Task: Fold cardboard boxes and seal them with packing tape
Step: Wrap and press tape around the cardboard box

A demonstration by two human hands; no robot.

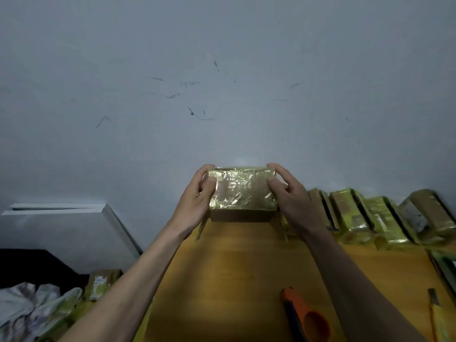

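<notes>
At the far edge of the table (246, 262), near its middle, you hold a small cardboard box (243, 191) raised just above the wood, against the grey wall (222, 82). Your left hand (197, 196) has its grip clamped on the box's left end, thumb on the near face and fingers curled over the top corner. Your right hand (290, 193) is clamped likewise on the right end. The near face of the box is covered in shiny, wrinkled tape; its lower strip shows bare cardboard, and two flaps hang down at the bottom corners. Along the far right edge of the table a row of taped boxes (370, 215) leans together. Near the front edge lies an orange tape dispenser (306, 314), well apart from both hands.
</notes>
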